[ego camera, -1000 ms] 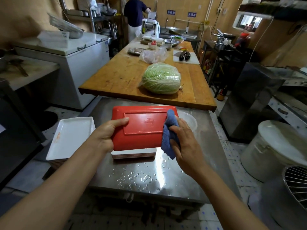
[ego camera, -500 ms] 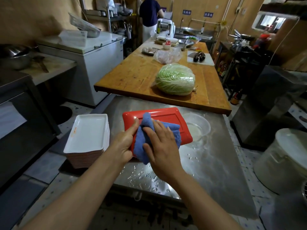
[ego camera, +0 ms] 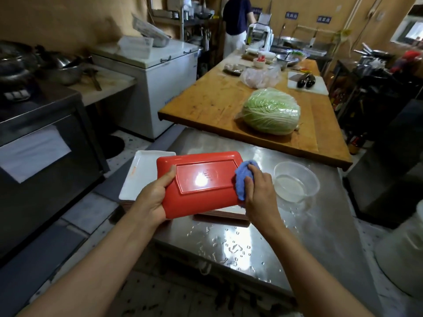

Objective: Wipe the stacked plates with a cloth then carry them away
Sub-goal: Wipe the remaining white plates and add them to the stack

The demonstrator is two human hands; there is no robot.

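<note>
A red rectangular plate [ego camera: 201, 181] is held upside down above the steel table [ego camera: 263, 236]. My left hand [ego camera: 153, 197] grips its left edge, thumb on the underside. My right hand [ego camera: 258, 193] grips a blue cloth [ego camera: 242, 179] and presses it against the plate's right end. Under the red plate lies a short stack of plates [ego camera: 222, 215], mostly hidden. A taller stack with a white plate on top [ego camera: 142, 177] stands at the table's left edge, partly behind the red plate.
A clear plastic bowl [ego camera: 295, 181] sits right of my hands, with water drops on the steel nearby. Beyond it a wooden table [ego camera: 217, 101] carries a cabbage [ego camera: 271, 110]. A dark oven [ego camera: 41, 156] stands left, a white bin [ego camera: 402, 252] right. A person [ego camera: 235, 21] works far back.
My right hand has slid the cloth from the middle of the plate's underside to its right end. The camera view has swung left.
</note>
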